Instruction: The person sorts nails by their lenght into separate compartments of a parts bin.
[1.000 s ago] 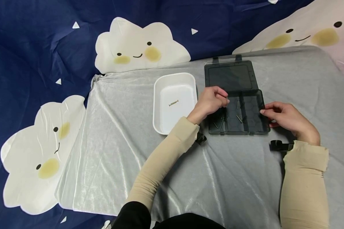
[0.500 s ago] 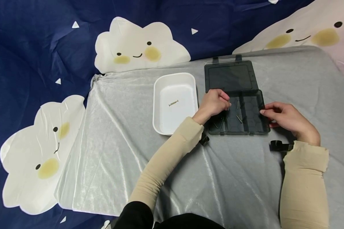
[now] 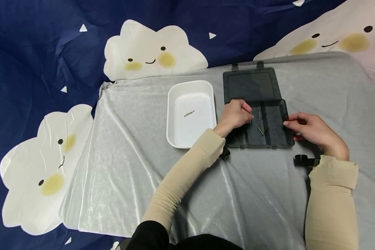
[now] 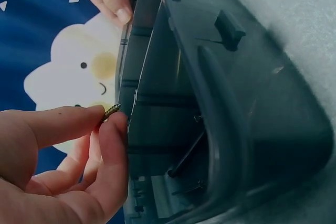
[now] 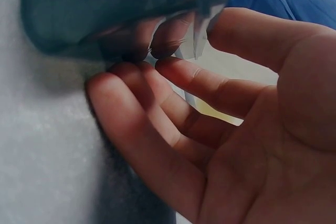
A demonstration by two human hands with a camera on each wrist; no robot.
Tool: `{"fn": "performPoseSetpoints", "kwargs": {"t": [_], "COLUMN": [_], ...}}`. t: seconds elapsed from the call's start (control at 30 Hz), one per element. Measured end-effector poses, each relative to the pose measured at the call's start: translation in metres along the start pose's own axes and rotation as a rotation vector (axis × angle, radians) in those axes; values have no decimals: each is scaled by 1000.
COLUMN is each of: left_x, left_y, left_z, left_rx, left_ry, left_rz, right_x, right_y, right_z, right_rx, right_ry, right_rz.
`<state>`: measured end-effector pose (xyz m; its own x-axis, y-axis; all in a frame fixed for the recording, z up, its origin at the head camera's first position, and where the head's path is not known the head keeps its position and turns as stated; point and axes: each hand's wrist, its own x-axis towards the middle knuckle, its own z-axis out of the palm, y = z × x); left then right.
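The left hand [image 3: 235,115] has moved a bit right, so the screw [image 4: 112,110] pinched in its grip is farther over the dark box [image 3: 276,126] near the bench's [image 3: 118,146] far edge. The right hand's [image 3: 317,131] grip holds the box's right side.

Your site: staged set-up; room type not identifiable. You face dark blue fabric backdrop [image 3: 234,21] printed with smiling clouds [image 3: 148,45] and white triangles [image 3: 212,35]; creased grey cloth [image 3: 134,121] covers your bench [image 3: 262,194].
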<state>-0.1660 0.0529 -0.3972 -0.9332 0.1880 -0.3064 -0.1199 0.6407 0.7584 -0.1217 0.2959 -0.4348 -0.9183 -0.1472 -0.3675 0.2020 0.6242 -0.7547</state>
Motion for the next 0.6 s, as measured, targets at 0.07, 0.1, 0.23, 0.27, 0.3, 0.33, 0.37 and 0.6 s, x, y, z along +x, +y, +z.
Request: {"fn": "performPoseSetpoints", "kwargs": {"t": [0.07, 0.1, 0.23, 0.27, 0.3, 0.33, 0.37, 0.6], "left_x": [0, 1, 1, 1, 1, 1, 1, 3], "left_y": [0, 0, 1, 1, 1, 1, 1, 0], "left_z": [0, 0, 0, 0, 0, 0, 0, 0], "left_rx": [10, 14, 33, 40, 44, 49, 50, 71], "left_ry": [2, 1, 1, 2, 3, 5, 5, 22], "left_rz": [4, 5, 5, 4, 2, 1, 0, 12], "right_x": [0, 0, 0, -1, -1, -1, -2, -2], "right_y": [0, 0, 1, 1, 1, 2, 2, 2], "right_z": [0, 0, 0, 0, 0, 0, 0, 0], "right_rx": [6, 7, 30, 42, 52, 61, 70, 67], "right_ry": [-2, -2, -9, -12, -13, -15, -16, -12], "right_rz": [1, 1, -6, -14, -18, -21, -24, -24]}}
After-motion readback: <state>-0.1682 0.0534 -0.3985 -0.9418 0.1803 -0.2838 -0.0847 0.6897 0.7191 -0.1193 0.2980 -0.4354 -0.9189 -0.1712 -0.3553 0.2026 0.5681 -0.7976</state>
